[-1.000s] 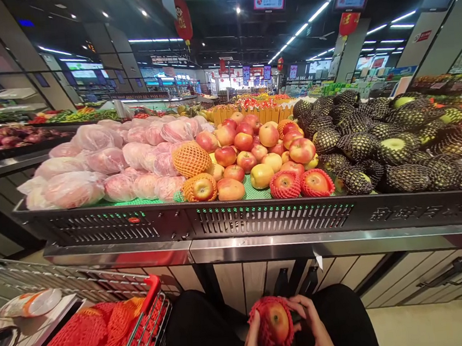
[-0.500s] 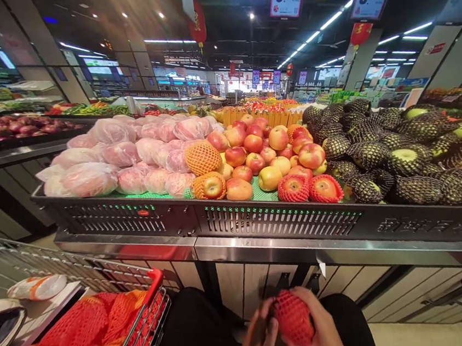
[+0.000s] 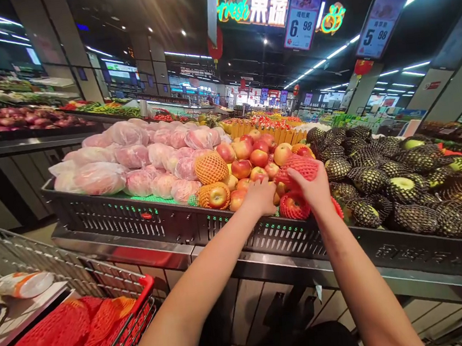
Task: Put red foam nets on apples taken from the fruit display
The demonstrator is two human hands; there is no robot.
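Note:
Over the front of the apple pile (image 3: 259, 158), my right hand (image 3: 312, 183) grips an apple in a red foam net (image 3: 300, 168), thumb on its near side. Just below it, another apple in a red foam net (image 3: 294, 206) sits at the front edge. My left hand (image 3: 261, 196) reaches in beside it, its fingers curled down over an apple that it mostly hides. Left of that hand lie apples in orange nets, one with its stem end showing (image 3: 217, 196).
A black crate wall (image 3: 107, 218) fronts the display. Bagged pink fruit (image 3: 99, 178) lies left, black-netted green fruit (image 3: 412, 187) right. At lower left stands a shopping cart with a red corner (image 3: 147, 283), holding red and orange foam nets (image 3: 54, 337).
Both hands have moved from my lap up and forward to the apple pile. The red-netted apple went up with my right hand. My left hand now lies over an apple.

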